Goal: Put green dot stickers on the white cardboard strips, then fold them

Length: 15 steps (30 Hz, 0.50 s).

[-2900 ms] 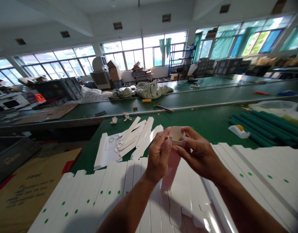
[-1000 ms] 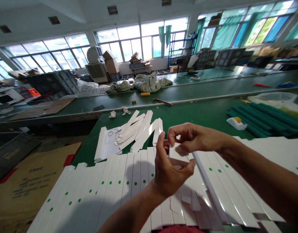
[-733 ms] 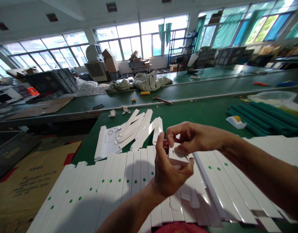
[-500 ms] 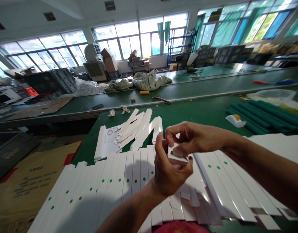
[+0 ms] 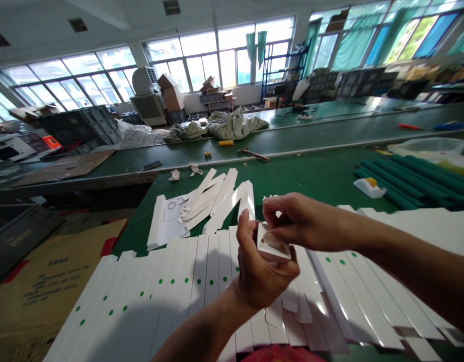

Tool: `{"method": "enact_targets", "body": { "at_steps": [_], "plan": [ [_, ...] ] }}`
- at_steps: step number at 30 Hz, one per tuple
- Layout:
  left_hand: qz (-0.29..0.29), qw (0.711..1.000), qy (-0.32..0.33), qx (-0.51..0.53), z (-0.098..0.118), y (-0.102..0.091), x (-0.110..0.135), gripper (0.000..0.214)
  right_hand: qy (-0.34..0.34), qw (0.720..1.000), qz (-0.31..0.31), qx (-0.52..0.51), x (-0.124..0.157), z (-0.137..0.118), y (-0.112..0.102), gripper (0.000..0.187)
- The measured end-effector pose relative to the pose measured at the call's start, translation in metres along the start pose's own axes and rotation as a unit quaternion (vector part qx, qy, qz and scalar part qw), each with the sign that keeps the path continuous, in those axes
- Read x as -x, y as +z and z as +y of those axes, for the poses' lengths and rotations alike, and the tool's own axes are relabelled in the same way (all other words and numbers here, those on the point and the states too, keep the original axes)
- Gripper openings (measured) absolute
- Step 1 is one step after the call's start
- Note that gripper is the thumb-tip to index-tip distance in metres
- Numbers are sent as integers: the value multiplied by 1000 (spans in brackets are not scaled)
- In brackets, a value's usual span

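Note:
My left hand is wrapped round a narrow white carton, its end tilted up toward me. Curled over that end, my right hand has thumb and fingers pressed together at the opening; what they pinch is hidden. Brownish inner edges show inside the carton's end. Beneath both hands lie rows of long white boxes, many marked with a green dot. Just beyond them is a loose pile of folded white card strips.
Green rolls and a white tape dispenser lie at the right. A hammer and a yellow roll rest on the far green bench. At the left is a large brown carton beside a grey crate.
My right hand has shifted slightly down at the carton's end, its fingers drawn closer together. My left hand keeps its hold, the carton barely moved.

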<state>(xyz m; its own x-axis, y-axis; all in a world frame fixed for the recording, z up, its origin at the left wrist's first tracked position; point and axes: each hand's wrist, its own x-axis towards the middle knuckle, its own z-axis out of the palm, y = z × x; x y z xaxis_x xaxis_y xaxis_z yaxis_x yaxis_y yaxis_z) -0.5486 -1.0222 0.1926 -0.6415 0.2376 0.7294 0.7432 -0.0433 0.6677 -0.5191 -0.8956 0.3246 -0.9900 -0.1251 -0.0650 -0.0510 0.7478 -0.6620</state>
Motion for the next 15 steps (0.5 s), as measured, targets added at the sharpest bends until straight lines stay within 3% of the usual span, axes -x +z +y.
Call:
{"method": "enact_targets", "body": {
  "at_steps": [2,8,12,15],
  "plan": [
    [5,1000,5,-13,0,0,1,102,2,1000,16,-5,2,1,1,7],
    [2,1000,17,12,4,-1,1,99,10,993,-62,-102,6,8,-4,15],
    [-13,999,-22,19,1,-4,1,101,45,976,-25,-211,3,11,5,26],
    [-39,996,-81,1,-8,-6,9,106,57,930,64,-358,-1,25,15,35]
  ]
}}
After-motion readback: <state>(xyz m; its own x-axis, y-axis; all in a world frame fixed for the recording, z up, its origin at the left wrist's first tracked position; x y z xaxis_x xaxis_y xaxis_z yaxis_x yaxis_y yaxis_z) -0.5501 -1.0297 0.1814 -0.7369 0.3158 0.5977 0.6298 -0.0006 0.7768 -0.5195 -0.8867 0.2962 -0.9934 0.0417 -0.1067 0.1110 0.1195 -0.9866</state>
